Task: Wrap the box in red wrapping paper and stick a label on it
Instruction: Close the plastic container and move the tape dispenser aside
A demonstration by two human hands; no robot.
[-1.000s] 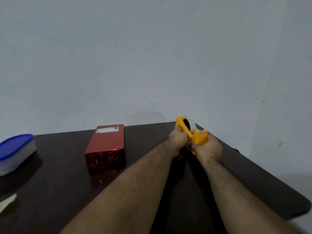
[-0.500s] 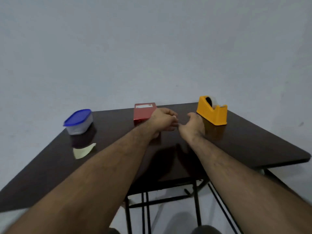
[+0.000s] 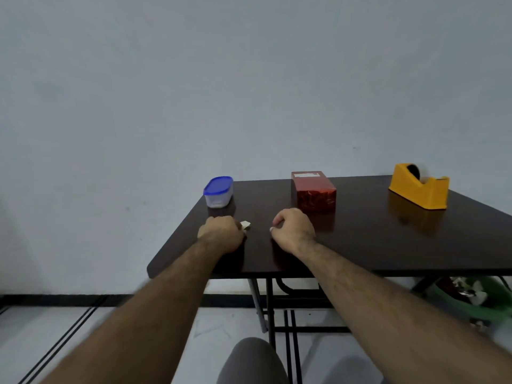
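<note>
The box (image 3: 314,191), wrapped in shiny red paper, stands near the far edge of the dark table (image 3: 374,245). A white label (image 3: 306,175) lies on its top face. My left hand (image 3: 221,231) rests on the table's left part, fingers curled over a pale paper scrap (image 3: 245,225) that pokes out at the fingertips. My right hand (image 3: 293,230) sits just in front of the box, a little apart from it, with its fingers curled and nothing in them.
An orange tape dispenser (image 3: 419,188) stands at the far right of the table. A clear container with a blue lid (image 3: 219,191) is at the far left corner. Green items (image 3: 476,297) lie on the floor under the table. My knees (image 3: 249,361) are below.
Both hands let go of the tape dispenser and drew back to the left. My left hand reached the pale paper scrap and closed over it. The view pulled back from the table.
</note>
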